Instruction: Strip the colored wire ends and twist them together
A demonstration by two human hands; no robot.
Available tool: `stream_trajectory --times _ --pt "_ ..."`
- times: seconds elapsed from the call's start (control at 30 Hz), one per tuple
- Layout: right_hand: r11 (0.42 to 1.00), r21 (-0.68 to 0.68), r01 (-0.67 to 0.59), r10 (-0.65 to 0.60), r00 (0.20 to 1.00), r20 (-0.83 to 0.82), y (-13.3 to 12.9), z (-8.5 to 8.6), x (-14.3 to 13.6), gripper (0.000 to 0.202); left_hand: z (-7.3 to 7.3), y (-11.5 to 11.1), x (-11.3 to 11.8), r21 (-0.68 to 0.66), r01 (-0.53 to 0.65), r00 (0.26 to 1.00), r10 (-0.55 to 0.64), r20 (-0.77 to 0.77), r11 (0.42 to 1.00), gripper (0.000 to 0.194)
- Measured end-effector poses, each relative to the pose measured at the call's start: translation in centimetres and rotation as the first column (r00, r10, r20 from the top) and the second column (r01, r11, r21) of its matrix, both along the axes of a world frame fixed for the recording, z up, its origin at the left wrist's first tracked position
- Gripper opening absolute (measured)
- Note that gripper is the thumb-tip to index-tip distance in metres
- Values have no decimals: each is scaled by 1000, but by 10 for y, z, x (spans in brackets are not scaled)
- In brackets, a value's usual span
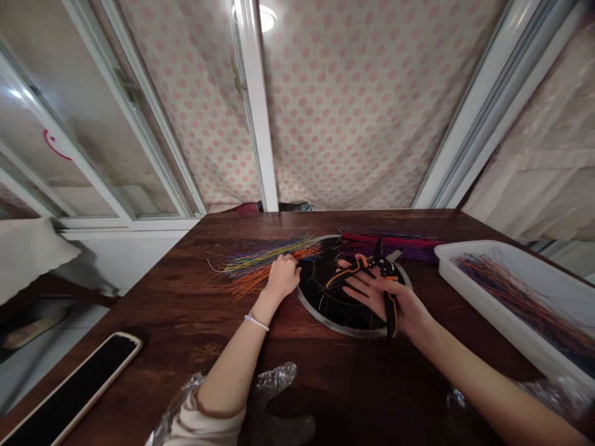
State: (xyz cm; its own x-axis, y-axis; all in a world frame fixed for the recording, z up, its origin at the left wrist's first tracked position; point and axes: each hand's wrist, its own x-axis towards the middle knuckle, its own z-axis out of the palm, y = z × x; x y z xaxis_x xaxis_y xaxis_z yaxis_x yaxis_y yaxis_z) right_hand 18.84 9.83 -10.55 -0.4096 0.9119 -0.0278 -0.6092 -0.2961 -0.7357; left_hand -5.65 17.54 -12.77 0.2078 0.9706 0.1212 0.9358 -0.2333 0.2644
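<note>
My left hand (pixel 284 274) is curled over the right end of several thin coloured wires (pixel 251 263), orange, yellow and blue, which lie partly over a black round tray (pixel 316 297). Its fingertips are hidden. A pearl bracelet (pixel 257 323) circles that wrist. Palm up above the tray, my right hand (pixel 385 297) has its fingers stretched out. Across them lies a pair of black-and-orange wire strippers (pixel 382 267), its handles spread and one passing along the palm near the thumb. Small wire scraps dot the tray.
Pink and purple wires (pixel 390 241) lie behind the tray. At the right stands a white plastic bin (pixel 493 310) with more wires inside. A phone (pixel 77 390) rests at the table's left edge. Crumpled clear plastic (pixel 279 375) lies near my left forearm, with more by the right.
</note>
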Motion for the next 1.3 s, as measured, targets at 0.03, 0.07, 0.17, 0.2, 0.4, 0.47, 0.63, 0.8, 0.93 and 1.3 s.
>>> stream_trajectory --times 0.03,0.07,0.17,0.2,0.4,0.47,0.63,0.8,0.93,1.3 --pt "1000 -2 -8 8 1000 -11 0 0 0 44 0 1 -2 -4 -1 1000 1 22 1000 33" --pt "1000 -3 -14 14 1000 -22 0 0 0 42 0 2 -4 -9 -4 999 4 47 1000 33" --pt "999 -4 -33 33 998 -55 1 1 2 32 2 11 -8 -29 -31 992 35 123 999 31" --pt "999 -5 -41 41 997 -65 1 1 3 28 3 16 -9 -39 -47 988 52 146 998 31" --pt "995 -4 -100 100 991 -89 -1 5 4 16 5 47 0 -137 -133 960 162 227 982 34" --pt "992 10 -123 123 989 -81 -2 8 2 17 4 54 6 -166 -145 951 184 248 975 34" --pt "984 63 -165 167 985 -33 -9 11 -5 24 3 60 13 -191 -174 923 228 311 966 35" --pt "977 135 -166 162 986 36 -13 10 -12 30 20 53 9 -155 -171 894 220 391 973 34" --pt "967 213 -141 110 983 148 -15 19 -9 32 61 32 9 -2 -128 864 112 491 992 30" --pt "395 912 -111 -827 389 406 -61 79 13 21 163 -112 40 417 245 705 -456 543 875 14"
